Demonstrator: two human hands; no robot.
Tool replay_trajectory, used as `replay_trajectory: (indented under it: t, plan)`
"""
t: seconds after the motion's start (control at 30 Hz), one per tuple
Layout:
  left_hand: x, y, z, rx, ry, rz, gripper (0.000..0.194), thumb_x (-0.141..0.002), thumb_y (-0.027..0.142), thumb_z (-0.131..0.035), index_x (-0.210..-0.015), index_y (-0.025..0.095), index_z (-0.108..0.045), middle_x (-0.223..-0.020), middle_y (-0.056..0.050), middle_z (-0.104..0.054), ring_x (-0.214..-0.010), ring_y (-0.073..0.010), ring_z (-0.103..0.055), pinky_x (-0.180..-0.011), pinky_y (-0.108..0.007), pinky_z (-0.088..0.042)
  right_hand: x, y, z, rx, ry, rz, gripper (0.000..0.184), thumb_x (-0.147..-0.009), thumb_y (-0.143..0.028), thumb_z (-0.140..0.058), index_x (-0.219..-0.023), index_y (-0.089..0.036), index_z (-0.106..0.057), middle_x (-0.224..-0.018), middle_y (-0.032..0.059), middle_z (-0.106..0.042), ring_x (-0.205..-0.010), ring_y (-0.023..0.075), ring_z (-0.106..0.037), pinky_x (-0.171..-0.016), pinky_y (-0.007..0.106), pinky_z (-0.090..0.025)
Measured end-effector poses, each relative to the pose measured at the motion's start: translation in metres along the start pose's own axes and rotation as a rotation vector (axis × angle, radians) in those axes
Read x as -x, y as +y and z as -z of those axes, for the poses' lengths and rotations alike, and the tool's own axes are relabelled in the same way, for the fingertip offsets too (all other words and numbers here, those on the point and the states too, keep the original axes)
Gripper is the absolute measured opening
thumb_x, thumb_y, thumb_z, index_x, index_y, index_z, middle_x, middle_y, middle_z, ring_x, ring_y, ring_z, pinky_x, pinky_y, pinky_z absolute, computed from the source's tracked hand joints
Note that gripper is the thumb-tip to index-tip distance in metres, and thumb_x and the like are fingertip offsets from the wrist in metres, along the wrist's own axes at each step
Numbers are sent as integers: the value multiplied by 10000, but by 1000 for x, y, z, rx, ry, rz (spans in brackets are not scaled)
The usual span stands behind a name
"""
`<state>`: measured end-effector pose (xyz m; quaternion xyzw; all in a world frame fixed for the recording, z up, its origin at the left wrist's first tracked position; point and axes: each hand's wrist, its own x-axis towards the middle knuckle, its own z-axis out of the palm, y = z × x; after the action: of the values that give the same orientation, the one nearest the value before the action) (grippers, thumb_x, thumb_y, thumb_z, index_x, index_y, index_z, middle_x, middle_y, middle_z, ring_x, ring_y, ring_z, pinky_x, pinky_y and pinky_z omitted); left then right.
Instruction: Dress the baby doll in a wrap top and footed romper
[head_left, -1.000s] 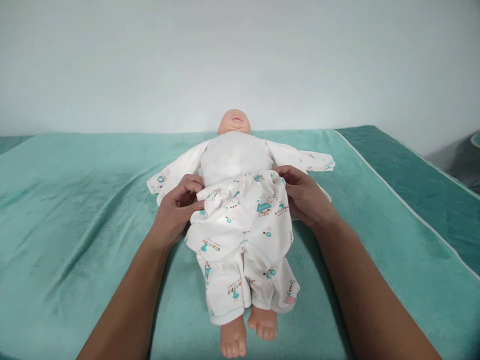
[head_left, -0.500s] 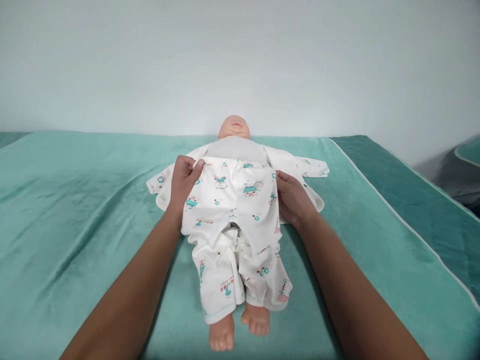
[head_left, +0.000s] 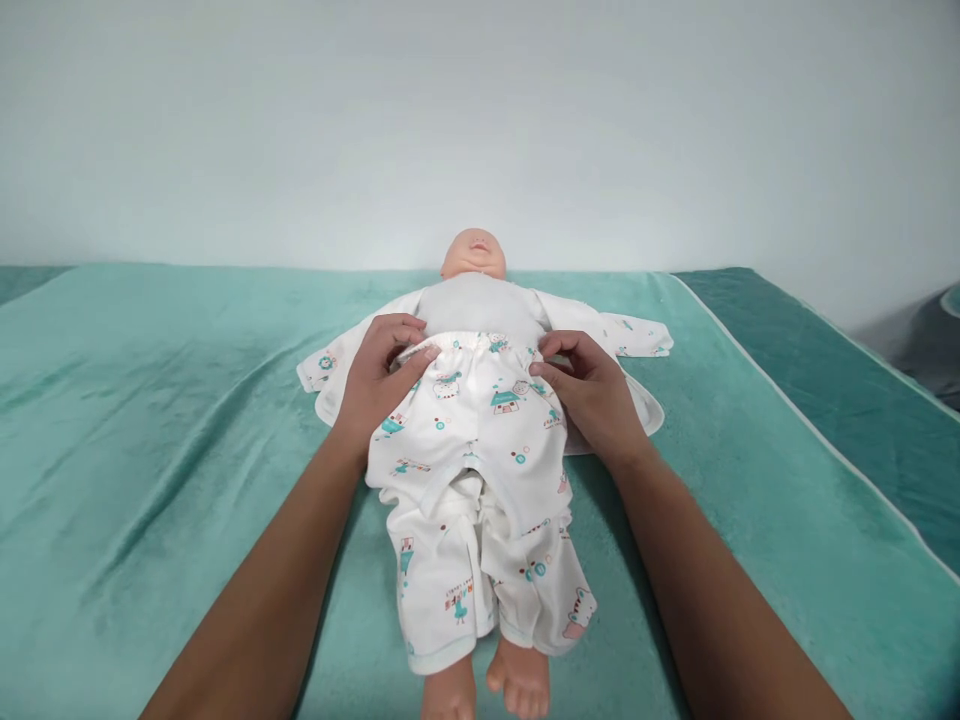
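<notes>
A baby doll (head_left: 474,255) lies on its back, head at the far side and bare feet towards me. It has on printed white baby pants (head_left: 480,420), whose elastic waistband sits across its belly. Under it a white baby shirt (head_left: 637,336) is spread out, the front parted and the sleeves stretched to both sides. My left hand (head_left: 382,370) is closed on the left side of the waistband, thumb over the front. On the right side of the band, my right hand (head_left: 589,385) pinches the cloth between thumb and fingers.
A light green cloth (head_left: 187,430) with a fold on the left covers the surface. Darker green quilted fabric (head_left: 810,350) shows past its white edge on the right. Behind stands a plain pale wall (head_left: 480,120).
The waistband was pulled up and stretched by both hands, the left side lifted highest. It now lies lower against the belly, with both hands nearer the middle.
</notes>
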<state>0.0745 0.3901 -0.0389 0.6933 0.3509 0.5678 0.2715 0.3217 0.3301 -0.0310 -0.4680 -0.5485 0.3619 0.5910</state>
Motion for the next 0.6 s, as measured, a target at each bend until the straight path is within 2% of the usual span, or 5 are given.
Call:
replay_trajectory:
  t: [0.1,0.23,0.4,0.6]
  plan:
    - [-3,3,0,-46,-16,21,163,-828,363,-726,-833,224,-640,-990,-35,-648,-970,-196,-599,-798,-297,-461,0,-5,-2,-1,-57,41,223,-751,-325,-790,-861,-247,-613,-1057,7,-593,-956,162,-570,-882,315,-486]
    - [-9,5,-2,-107,25,142,177,-853,367,-706,-799,216,-631,-731,16,-588,-668,-145,-485,-640,-274,-365,-2,-10,-4,56,-148,1,255,-760,-359,-780,-832,-238,-567,-924,-8,-561,-792,141,-507,-725,284,-453]
    - [-20,-5,-6,-18,74,226,210,-834,369,-730,-792,216,-594,-717,24,-551,-666,-144,-459,-619,-261,-332,-16,-7,-1,200,-170,19,271,-828,-364,-703,-743,-224,-487,-745,-37,-478,-684,128,-407,-623,269,-342]
    - [-23,-16,-7,60,55,292,253,-882,430,-666,-818,218,-545,-739,19,-515,-684,-145,-458,-617,-255,-346,-47,8,-3,371,-34,41,256,-866,-340,-630,-714,-243,-448,-581,-56,-382,-574,139,-335,-563,293,-274]
